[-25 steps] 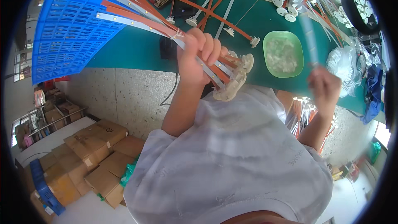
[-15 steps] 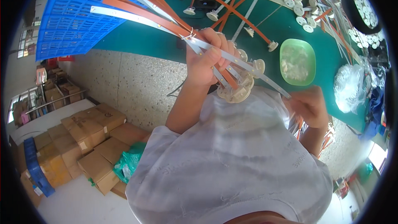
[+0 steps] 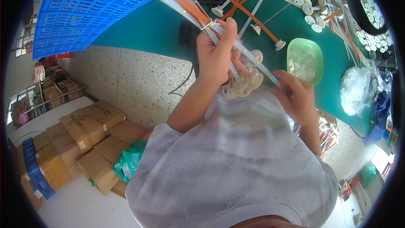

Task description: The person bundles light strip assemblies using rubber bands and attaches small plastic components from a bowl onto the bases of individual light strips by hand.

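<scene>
My left hand (image 3: 215,55) is wrapped round a bundle of LED strips (image 3: 181,10), white and orange-brown, that slants up to the left. A thin white tie circles the bundle just above the fist. Round whitish discs (image 3: 241,88) hang clustered at the bundle's lower end, below the hand. One pale strip (image 3: 264,68) runs out to the right past the discs. My right hand (image 3: 296,95) pinches its far end between thumb and fingers, in front of my shirt. The left thumb points upward along the strips; some of its fingers are hidden behind them.
A blue plastic crate (image 3: 88,12) stands at the upper left of the green table (image 3: 139,29). On the table lie loose strips with discs (image 3: 253,17), a green tray (image 3: 319,63), a clear plastic bag (image 3: 356,90) and piled discs (image 3: 308,0). Cardboard boxes (image 3: 84,126) sit at lower left.
The bundle has moved up and swung steeper, and my left thumb has lifted. My right hand has shifted slightly left and up, its fingers showing more clearly on the strip end.
</scene>
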Demonstrator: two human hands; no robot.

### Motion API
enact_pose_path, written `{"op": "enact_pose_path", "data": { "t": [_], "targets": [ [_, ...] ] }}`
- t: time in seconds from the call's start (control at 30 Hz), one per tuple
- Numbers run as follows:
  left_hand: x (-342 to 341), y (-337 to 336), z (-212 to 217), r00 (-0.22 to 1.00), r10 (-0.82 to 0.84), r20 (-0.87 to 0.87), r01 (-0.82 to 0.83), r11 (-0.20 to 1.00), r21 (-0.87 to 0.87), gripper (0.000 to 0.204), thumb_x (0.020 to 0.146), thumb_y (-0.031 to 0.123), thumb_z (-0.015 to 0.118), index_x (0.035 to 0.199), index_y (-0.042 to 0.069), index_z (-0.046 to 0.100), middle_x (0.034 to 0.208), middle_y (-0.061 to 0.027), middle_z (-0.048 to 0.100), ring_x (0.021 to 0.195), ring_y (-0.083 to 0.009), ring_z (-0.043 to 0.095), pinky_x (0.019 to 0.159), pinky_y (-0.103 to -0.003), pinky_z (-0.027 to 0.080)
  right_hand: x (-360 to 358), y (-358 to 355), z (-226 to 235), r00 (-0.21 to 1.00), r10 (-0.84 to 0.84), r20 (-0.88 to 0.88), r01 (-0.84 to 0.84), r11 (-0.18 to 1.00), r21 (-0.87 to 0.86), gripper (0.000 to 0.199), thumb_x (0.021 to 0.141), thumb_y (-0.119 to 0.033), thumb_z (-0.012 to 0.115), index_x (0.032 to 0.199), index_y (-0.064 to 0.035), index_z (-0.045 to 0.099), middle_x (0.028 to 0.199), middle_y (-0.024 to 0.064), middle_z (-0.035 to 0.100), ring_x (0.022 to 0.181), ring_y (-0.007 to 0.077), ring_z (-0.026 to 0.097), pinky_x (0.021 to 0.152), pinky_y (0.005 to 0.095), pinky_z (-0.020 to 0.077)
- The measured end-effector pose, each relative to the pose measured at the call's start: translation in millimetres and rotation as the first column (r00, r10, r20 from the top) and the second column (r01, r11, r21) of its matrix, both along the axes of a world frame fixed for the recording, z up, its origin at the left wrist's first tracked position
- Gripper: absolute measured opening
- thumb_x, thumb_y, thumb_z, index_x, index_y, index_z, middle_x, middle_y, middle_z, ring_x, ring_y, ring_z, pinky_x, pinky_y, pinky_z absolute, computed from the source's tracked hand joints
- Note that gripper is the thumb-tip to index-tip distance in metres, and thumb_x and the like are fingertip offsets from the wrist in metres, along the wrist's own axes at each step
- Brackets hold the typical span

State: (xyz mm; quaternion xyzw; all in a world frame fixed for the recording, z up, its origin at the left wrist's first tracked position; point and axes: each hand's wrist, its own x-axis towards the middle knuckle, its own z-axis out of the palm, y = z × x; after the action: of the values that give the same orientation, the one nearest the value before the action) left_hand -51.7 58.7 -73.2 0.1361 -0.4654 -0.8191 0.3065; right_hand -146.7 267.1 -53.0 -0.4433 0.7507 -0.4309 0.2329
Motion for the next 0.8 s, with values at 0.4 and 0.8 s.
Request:
{"op": "enact_pose_path", "data": {
  "t": [0.4, 0.8],
  "targets": [
    [32, 23, -38, 0.925, -0.182, 0.335, 0.104, 0.966, 0.237, 0.017, 0.103, 0.028, 0.048, 0.106, 0.012, 0.047, 0.083, 0.0012, 0.049, 0.076, -0.0088, 0.055, 0.077, -0.033, 0.056, -8, 26, -31, 0.884, -0.128, 0.45, 0.114, 0.992, 0.057, 0.025, 0.094, 0.005, 0.052, 0.117, 0.0072, 0.06, 0.073, 0.0094, 0.067, 0.051, 0.0104, 0.06, 0.047, 0.0224, 0.0464],
    [35, 5, -76, 0.892, -0.452, -0.018, 0.433, 0.842, 0.321, 0.025, 0.1, 0.017, 0.055, 0.121, 0.005, 0.048, 0.106, -0.016, 0.068, 0.104, -0.0292, 0.067, 0.087, -0.042, 0.056, -7, 33, -30, 0.57, -0.026, 0.821, 0.051, 0.999, -0.004, 0.028, 0.094, 0.003, 0.048, 0.122, 0.0081, 0.054, 0.075, 0.0163, 0.068, 0.048, 0.0149, 0.061, 0.045, 0.0221, 0.0475]
  ]
}}
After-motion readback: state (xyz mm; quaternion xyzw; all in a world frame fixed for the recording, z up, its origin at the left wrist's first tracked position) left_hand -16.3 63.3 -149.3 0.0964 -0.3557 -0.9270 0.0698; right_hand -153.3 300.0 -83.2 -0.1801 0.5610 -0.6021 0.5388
